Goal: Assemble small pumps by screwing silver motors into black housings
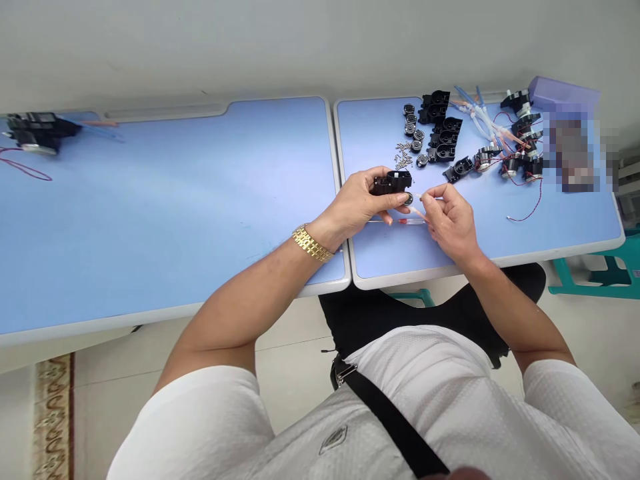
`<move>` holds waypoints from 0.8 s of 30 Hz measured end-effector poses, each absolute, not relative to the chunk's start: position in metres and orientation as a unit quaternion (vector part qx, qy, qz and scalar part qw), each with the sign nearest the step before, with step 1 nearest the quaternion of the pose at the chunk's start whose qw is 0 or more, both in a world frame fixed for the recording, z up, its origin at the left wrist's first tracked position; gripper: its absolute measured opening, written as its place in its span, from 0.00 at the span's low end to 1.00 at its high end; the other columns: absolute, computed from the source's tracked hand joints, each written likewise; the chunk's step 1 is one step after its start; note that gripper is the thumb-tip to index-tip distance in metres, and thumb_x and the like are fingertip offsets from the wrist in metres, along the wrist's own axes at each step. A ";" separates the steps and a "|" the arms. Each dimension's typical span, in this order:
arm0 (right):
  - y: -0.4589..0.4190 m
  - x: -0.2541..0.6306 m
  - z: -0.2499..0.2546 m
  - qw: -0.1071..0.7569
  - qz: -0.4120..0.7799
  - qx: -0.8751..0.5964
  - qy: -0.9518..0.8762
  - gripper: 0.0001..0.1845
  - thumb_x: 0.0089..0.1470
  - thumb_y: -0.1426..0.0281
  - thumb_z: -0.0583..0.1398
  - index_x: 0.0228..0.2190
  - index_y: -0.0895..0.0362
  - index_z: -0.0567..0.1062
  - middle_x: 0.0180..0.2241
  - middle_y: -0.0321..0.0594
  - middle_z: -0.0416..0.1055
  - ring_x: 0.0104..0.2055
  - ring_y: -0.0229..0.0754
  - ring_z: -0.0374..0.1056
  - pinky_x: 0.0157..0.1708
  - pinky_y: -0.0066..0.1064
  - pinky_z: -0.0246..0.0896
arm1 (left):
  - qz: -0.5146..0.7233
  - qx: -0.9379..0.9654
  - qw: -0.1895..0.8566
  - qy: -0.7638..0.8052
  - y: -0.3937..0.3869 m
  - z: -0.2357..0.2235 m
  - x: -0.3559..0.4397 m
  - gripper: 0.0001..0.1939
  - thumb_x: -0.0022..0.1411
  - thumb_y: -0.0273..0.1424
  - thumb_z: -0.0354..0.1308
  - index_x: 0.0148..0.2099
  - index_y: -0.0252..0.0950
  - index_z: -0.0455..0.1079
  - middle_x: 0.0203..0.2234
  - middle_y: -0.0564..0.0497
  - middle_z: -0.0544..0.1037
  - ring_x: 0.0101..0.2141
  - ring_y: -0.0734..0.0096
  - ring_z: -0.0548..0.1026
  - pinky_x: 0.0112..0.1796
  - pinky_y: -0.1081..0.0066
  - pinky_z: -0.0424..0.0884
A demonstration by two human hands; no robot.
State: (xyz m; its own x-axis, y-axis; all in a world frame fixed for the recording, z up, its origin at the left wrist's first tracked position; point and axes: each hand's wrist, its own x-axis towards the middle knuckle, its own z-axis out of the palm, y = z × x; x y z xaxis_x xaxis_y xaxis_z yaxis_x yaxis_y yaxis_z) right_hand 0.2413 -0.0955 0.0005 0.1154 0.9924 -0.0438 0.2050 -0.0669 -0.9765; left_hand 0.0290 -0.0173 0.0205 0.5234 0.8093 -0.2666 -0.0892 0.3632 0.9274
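Over the right-hand table, my left hand (357, 199) is closed around a black plastic housing (399, 179). A small round black part (409, 199) shows at its lower side, by my left thumb. My right hand (453, 217) is closed in a pinch on a thin pale tube (419, 212), which reaches toward the housing. Just below the hands lies a screwdriver (413, 221) with a clear and red handle. Beyond them are a heap of small screws (404, 158), several round black parts (410, 120) and several black housings (443, 130).
Several black units with red wires (525, 133) and a bundle of blue and orange tubes (483, 117) sit at the right. A purple box (565, 92) stands behind. Another unit (40, 132) rests far left. A seam (340, 180) divides the tables.
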 end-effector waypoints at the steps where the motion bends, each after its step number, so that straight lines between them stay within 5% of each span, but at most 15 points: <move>1: -0.096 0.242 0.001 0.450 0.427 -0.588 -0.519 0.29 0.71 0.35 0.67 0.40 0.46 0.73 0.19 0.24 0.59 0.22 0.38 0.52 0.26 0.35 0.52 | 0.306 0.471 0.733 0.383 -0.017 0.021 0.029 0.33 0.51 0.38 0.92 0.49 0.35 0.75 0.40 0.49 0.87 0.41 0.60 0.94 0.28 0.79 0.81; 8: -0.096 0.252 0.006 0.383 0.365 -0.578 -0.622 0.38 0.74 0.31 0.60 0.57 0.50 0.85 0.23 0.28 0.65 0.26 0.41 0.59 0.31 0.39 0.58 | 0.303 0.462 0.732 0.399 -0.018 0.022 0.031 0.27 0.56 0.31 0.88 0.49 0.35 0.76 0.40 0.50 0.87 0.39 0.63 0.94 0.29 0.78 0.83; 12: -0.095 0.256 0.005 0.366 0.338 -0.567 -0.656 0.44 0.70 0.26 0.61 0.61 0.49 0.86 0.22 0.26 0.60 0.27 0.41 0.56 0.34 0.39 0.60 | 0.303 0.467 0.725 0.406 -0.018 0.022 0.031 0.26 0.57 0.30 0.87 0.50 0.34 0.77 0.41 0.50 0.87 0.40 0.63 0.93 0.33 0.76 0.87; 17: -0.097 0.256 0.005 0.362 0.322 -0.576 -0.658 0.41 0.73 0.29 0.60 0.59 0.49 0.87 0.22 0.28 0.67 0.26 0.41 0.63 0.35 0.38 0.64 | 0.292 0.475 0.725 0.405 -0.018 0.023 0.030 0.25 0.57 0.30 0.87 0.49 0.35 0.77 0.39 0.50 0.88 0.40 0.62 0.93 0.33 0.77 0.86; 24: -0.097 0.251 0.007 0.411 0.321 -0.569 -0.636 0.28 0.77 0.38 0.62 0.44 0.50 0.82 0.33 0.35 0.83 0.33 0.44 0.81 0.40 0.38 0.73 | 0.295 0.491 0.715 0.401 -0.020 0.022 0.030 0.23 0.58 0.30 0.85 0.48 0.35 0.76 0.36 0.50 0.87 0.39 0.61 0.93 0.30 0.77 0.83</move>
State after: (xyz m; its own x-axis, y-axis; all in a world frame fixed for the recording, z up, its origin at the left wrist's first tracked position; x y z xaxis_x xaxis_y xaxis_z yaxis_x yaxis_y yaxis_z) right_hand 0.2514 -0.0967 0.0072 -0.0144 0.9875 0.1572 0.4595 0.1462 -0.8761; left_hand 0.0297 -0.0202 0.0217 0.5040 0.8156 -0.2841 -0.0282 0.3443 0.9384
